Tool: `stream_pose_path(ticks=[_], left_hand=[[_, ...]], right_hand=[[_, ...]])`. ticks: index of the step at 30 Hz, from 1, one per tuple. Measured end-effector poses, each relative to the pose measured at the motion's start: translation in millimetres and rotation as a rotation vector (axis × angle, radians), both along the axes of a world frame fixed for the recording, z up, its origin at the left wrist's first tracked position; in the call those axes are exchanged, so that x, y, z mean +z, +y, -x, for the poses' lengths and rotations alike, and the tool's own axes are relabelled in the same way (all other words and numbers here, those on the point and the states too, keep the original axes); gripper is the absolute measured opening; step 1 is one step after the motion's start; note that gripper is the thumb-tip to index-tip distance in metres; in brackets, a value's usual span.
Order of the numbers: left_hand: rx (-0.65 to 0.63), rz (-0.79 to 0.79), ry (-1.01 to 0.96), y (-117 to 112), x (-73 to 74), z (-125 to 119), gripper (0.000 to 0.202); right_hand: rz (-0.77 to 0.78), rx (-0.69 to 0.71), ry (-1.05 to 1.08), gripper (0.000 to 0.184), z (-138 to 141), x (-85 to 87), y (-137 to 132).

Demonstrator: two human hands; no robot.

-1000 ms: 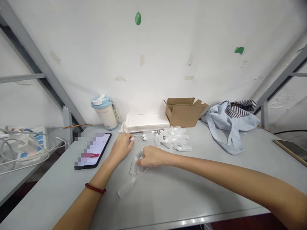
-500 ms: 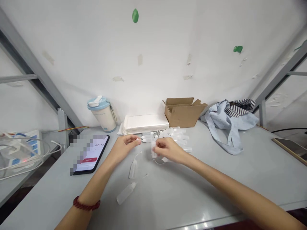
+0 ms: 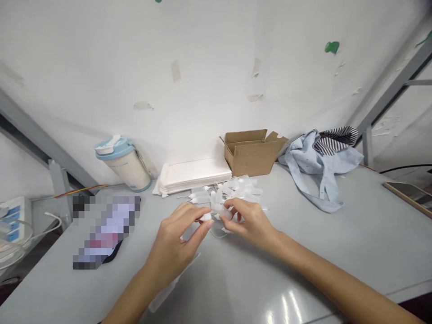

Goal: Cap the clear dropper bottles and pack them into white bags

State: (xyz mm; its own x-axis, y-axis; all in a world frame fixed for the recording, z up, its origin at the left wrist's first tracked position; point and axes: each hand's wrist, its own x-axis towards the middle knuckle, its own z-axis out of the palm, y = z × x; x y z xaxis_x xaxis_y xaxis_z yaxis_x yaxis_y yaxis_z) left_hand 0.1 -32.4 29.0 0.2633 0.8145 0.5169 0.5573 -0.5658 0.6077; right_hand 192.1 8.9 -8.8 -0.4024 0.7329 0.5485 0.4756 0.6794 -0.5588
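Observation:
Between the thumb and fingers of my left hand (image 3: 182,234) is a small white cap (image 3: 205,217). My right hand (image 3: 251,220) grips a small translucent squeeze bottle (image 3: 222,210), its tip end turned left toward the cap. The two parts are close together; whether they touch I cannot tell. Behind my hands lies a pile of similar translucent bottles (image 3: 248,188), with white tips and thin tubes among them. One loose bottle (image 3: 160,300) lies on the table below my left forearm, partly hidden by it.
At the back stand a cup with a blue lid (image 3: 124,162), a stack of white flat trays (image 3: 195,173) and an open cardboard box (image 3: 254,157). A pixelated phone (image 3: 108,229) lies left. A light blue cloth bag (image 3: 313,166) and a flat gold-edged device (image 3: 410,195) are right.
My left hand has moved right and nearer, bringing the cap close to the bottle. The bottle in my right hand has tilted from upright toward level. The camera view has shifted.

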Motion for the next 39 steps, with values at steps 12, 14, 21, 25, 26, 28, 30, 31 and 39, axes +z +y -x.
stream_pose_path(ticks=[12, 14, 21, 25, 26, 28, 30, 31, 39], left_hand=[[0.101, 0.376, -0.077, 2, 5.5, 1, 0.023], [0.093, 0.414, -0.112, 2, 7.3, 1, 0.023], [0.054, 0.399, -0.093, 3, 3.3, 1, 0.025], [-0.03, 0.312, 0.028, 5, 0.6, 7, 0.025], [-0.059, 0.288, 0.058, 6, -0.7, 9, 0.026], [-0.106, 0.235, 0.118, 9, -4.3, 12, 0.027], [-0.134, 0.177, 0.163, 11, -8.1, 14, 0.028], [-0.141, 0.157, 0.174, 11, -9.5, 14, 0.029], [0.226, 0.169, -0.067, 7, 4.8, 12, 0.017]], right_hand=[[-0.332, -0.036, -0.08, 0.009, 15, -8.4, -15], [-0.372, -0.045, -0.081, 0.012, 15, -7.5, -15], [-0.427, -0.032, -0.071, 0.016, 15, -6.9, -19], [-0.359, 0.031, -0.058, 0.015, 12, -9.6, -18], [-0.324, 0.05, -0.062, 0.015, 12, -10.4, -17], [-0.244, 0.086, -0.078, 0.016, 11, -11.5, -15], [-0.174, 0.11, -0.099, 0.017, 10, -11.5, -13], [-0.148, 0.117, -0.109, 0.018, 10, -11.1, -12], [-0.2, 0.018, -0.091, 0.018, 8, -11.0, -10]])
